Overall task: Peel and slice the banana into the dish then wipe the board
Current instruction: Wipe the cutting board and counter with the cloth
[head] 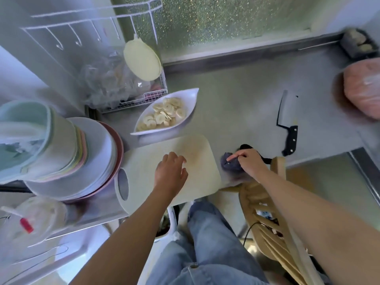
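Head view | board (197, 153) lies under left grip (170, 171), fingers relaxed and spread, contact unclear | dark cloth (228, 166) just right of board, bunched in right grip (247, 161) | banana slices (164, 115) in white dish (190, 97) behind board | knife (287, 128) well right of board | blur softens the cloth's outline

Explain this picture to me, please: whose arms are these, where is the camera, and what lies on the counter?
There is no machine: a person works with two bare hands, and one camera worn on the head looks down at them. The left hand lies open over the white cutting board. The right hand grips a dark cloth beside the board's right edge. Behind the board stands a white dish full of banana slices. A black-handled knife lies on the counter to the right, apart from both hands.
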`<state>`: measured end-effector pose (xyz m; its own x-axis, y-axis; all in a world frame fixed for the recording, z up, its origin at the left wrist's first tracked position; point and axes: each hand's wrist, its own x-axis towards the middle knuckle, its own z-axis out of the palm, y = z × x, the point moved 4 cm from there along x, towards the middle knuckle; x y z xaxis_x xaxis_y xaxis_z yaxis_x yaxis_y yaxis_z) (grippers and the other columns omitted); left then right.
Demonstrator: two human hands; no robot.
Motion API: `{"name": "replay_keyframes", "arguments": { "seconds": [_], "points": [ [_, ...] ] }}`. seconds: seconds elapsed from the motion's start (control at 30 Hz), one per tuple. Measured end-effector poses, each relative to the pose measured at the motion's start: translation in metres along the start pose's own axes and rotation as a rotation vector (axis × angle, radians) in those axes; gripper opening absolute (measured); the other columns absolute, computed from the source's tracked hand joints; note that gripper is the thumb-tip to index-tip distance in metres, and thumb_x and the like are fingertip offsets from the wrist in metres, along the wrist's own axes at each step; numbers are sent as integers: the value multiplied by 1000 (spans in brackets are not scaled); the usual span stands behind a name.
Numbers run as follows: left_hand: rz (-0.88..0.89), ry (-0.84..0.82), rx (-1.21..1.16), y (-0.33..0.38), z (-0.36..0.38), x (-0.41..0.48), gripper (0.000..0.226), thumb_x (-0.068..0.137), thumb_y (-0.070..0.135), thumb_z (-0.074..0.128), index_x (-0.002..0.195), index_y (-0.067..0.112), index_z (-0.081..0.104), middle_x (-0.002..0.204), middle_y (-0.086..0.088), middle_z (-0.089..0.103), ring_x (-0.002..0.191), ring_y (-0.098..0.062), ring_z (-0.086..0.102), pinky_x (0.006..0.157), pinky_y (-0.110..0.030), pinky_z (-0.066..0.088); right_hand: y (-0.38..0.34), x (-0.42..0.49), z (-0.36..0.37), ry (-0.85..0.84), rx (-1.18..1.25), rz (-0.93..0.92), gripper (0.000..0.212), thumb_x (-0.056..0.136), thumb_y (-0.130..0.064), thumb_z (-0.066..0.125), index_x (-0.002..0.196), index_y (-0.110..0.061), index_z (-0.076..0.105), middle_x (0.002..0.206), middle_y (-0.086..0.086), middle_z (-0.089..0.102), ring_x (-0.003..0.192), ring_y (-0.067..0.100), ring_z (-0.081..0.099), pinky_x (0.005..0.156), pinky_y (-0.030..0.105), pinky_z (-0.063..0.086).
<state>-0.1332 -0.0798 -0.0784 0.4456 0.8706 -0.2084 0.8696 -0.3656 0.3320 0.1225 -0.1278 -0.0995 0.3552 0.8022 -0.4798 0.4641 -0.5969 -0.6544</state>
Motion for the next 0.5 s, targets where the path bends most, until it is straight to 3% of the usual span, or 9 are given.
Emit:
{"name": "replay_keyframes", "arguments": {
  "seconds": [0.07,0.17,0.27,0.4,0.5],
  "points": [
    [8,-4,1,-3,7,-17,30,92,29,50,121,23,56,123,-2,50,113,-21,48,88,-32,44,4,-12,-2,37,77,27,48,91,4,35,81,-20,76,102,3,65,96,21,56,82,25,43],
    [12,3,19,-9,11,-36,35,90,37,53,122,23,56,125,-3,49,115,-23,45,93,-35,40,-2,-21,-20,258,143,-18,46,89,5,36,99,-19,74,117,6,63,113,21,53,100,31,41],
    [-61,-84,105,-19,15,-55,59,79,59,58,131,32,47,136,-4,38,126,-26,35,100,-42,33,5,-23,-18,273,-24,9,46,91,5,36,123,-14,63,135,11,51,127,28,44,111,35,32],
    [-175,-192,237,-33,26,-81,92,69,68,64,145,48,16,153,-5,12,141,-30,12,108,-54,25,15,-37,8,236,-141,42,42,90,5,39,120,-14,61,127,15,46,117,33,47,103,32,34],
    [-192,-158,273,-35,31,-83,87,80,61,61,147,48,7,156,-5,9,144,-29,9,109,-53,28,13,-54,23,214,-201,-27,34,88,1,43,108,-12,67,116,14,55,108,30,53,91,30,38]
  ]
}}
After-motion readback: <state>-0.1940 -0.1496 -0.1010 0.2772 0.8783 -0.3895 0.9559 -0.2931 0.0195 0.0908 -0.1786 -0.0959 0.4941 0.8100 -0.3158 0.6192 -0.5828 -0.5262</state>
